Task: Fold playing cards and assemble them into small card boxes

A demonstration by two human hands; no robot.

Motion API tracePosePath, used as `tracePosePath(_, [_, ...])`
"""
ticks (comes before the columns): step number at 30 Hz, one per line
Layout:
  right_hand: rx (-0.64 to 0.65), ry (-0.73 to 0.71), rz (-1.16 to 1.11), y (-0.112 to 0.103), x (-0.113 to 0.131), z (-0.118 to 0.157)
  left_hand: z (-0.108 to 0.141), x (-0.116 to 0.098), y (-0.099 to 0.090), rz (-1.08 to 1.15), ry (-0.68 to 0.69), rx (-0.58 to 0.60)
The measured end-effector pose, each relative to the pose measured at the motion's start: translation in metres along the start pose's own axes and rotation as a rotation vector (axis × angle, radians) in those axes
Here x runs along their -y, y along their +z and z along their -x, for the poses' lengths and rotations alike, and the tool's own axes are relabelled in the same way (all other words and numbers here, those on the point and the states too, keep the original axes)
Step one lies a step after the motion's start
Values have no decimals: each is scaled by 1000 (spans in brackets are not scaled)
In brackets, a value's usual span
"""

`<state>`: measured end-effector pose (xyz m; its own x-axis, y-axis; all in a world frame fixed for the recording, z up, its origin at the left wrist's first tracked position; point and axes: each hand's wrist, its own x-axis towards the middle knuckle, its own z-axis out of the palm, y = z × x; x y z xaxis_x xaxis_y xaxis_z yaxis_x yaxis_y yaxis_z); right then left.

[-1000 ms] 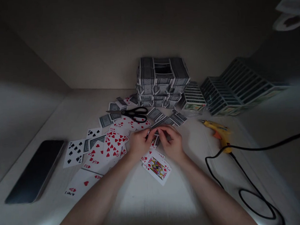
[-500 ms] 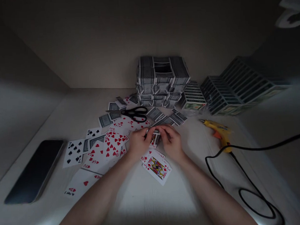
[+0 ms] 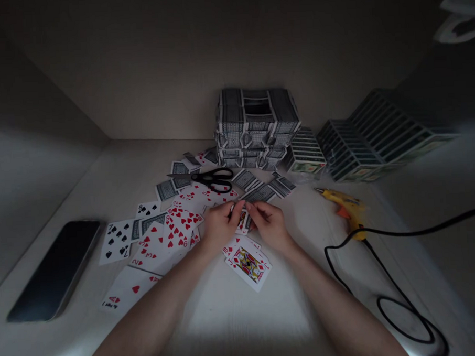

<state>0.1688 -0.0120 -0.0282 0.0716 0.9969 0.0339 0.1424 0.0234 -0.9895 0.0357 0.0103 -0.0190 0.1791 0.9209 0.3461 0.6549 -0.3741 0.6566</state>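
Between my two hands is a small playing card (image 3: 243, 221) with a picture face, its edges looking folded. My left hand (image 3: 221, 224) pinches it from the left, thumb at its upper edge. My right hand (image 3: 269, 222) is closed on its right side, thumb tip close to the left thumb. The fingers hide much of the card. Just below my hands, a jack of diamonds (image 3: 249, 263) lies face up over other red cards. Left of my left hand spread several heart cards (image 3: 180, 230). Black-handled scissors (image 3: 206, 178) rest on cards beyond my hands.
A stacked structure of cards (image 3: 257, 127) stands against the back wall. Right of it are ridged card pieces (image 3: 354, 146). A yellow glue gun (image 3: 347, 210) with a looping black cable (image 3: 381, 233) lies at right, a phone (image 3: 56, 270) at far left.
My right hand's fingers have shifted slightly on the card, the thumb now lying lower and straighter toward the left thumb. My left hand stays nearly in place.
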Motion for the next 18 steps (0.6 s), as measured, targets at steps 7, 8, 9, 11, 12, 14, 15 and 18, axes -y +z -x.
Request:
tracePosePath(7, [-29,9,-33,1,1,0,1,0,-1,68,-13,19])
tracePosePath(8, [-34,14,-38,1,3,-1,1,-1,-2,87,-26,23])
tracePosePath(9, [-45,18,-45,1,4,-1,0,-1,-2,111,-41,28])
tracePosePath(11, [-66,26,-70,0,8,-2,0,-2,-2,168,-79,43])
tracePosePath(12, [-73,30,-91,0,9,-2,0,-2,-2,200,-99,48])
tracePosePath(14, [-80,37,-139,0,12,-2,-1,0,-1,279,-138,57])
tracePosePath(15, [-78,40,-162,-1,12,-2,-1,0,-1,323,-157,62])
tracePosePath(18, [-65,53,-203,0,11,-2,-1,3,0,413,-184,90])
